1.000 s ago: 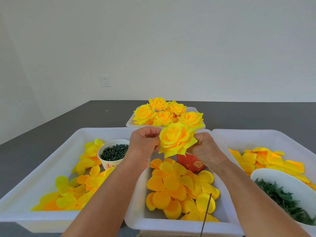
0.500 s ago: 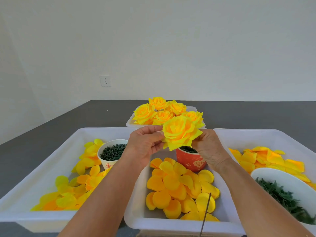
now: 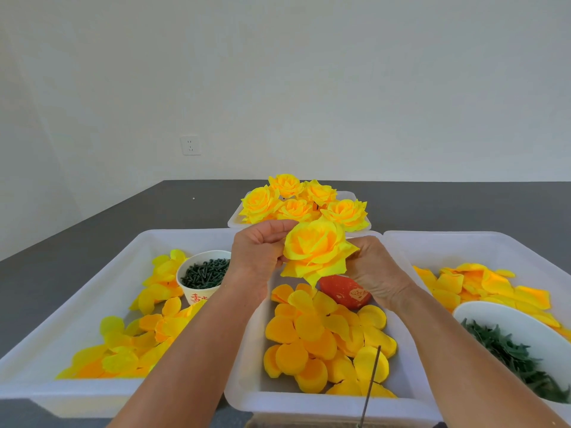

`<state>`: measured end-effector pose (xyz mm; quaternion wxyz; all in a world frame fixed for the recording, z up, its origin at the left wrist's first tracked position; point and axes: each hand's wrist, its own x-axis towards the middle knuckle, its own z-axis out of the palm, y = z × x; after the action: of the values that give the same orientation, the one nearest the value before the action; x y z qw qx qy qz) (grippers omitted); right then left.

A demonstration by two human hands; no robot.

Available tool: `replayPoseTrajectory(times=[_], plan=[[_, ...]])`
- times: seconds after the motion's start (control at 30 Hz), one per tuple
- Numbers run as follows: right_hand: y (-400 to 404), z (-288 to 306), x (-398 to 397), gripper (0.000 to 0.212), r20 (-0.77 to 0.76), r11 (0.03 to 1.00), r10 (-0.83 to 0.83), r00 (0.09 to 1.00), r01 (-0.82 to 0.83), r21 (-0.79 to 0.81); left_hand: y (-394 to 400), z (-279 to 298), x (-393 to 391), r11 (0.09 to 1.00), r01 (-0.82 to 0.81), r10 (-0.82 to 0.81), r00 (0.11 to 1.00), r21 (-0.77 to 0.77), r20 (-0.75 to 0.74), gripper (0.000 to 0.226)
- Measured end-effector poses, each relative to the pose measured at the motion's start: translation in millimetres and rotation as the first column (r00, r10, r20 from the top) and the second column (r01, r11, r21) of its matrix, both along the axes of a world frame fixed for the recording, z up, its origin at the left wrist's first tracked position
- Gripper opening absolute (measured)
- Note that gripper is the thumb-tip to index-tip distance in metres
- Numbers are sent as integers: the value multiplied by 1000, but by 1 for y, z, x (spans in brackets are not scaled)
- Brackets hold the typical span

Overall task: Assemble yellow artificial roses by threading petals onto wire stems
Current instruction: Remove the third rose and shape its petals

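Note:
A full yellow rose head (image 3: 316,250) hangs in the air above the middle tray, facing me. My left hand (image 3: 258,253) grips its left side, fingers curled over the outer petals. On the rose's right, my right hand (image 3: 375,267) holds it from behind, with the fingers hidden by the petals. Below lie loose orange-yellow petals (image 3: 321,338) in the middle white tray (image 3: 309,403). A thin dark wire stem (image 3: 369,387) stands up at the tray's near edge. Several finished roses (image 3: 296,202) fill a small tray at the back.
The left tray (image 3: 92,291) holds yellow petals and a paper cup of dark green pegs (image 3: 204,273). A red cup (image 3: 347,291) sits in the middle tray. The right tray (image 3: 482,242) holds yellow petals and a white bowl of green leaves (image 3: 519,350).
Both hands dropped a little with the rose, and the rose now covers more of the red cup than half a second ago.

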<state>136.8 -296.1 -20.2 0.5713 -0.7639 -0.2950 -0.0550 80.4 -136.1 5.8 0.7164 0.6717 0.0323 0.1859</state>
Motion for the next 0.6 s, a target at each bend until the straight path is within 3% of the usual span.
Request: replayPoseTrajectory(times=[0.17,0.3,0.47,0.6], plan=[[1,-2,-1,12,-86,995,61,994,-67,-67,0,2,0,999,-16,17,1000,-43,11,46],[-1,3,-3,17,8,988,93,996,-93,127,3,4,1,983,-16,20,999,-184,25,34],[-2,2,4,27,85,984,-44,995,29,175,1,2,-1,989,-149,150,985,-16,83,13],[-4,0,8,25,141,982,-134,981,113,151,-3,1,-2,989,-116,110,992,96,64,21]])
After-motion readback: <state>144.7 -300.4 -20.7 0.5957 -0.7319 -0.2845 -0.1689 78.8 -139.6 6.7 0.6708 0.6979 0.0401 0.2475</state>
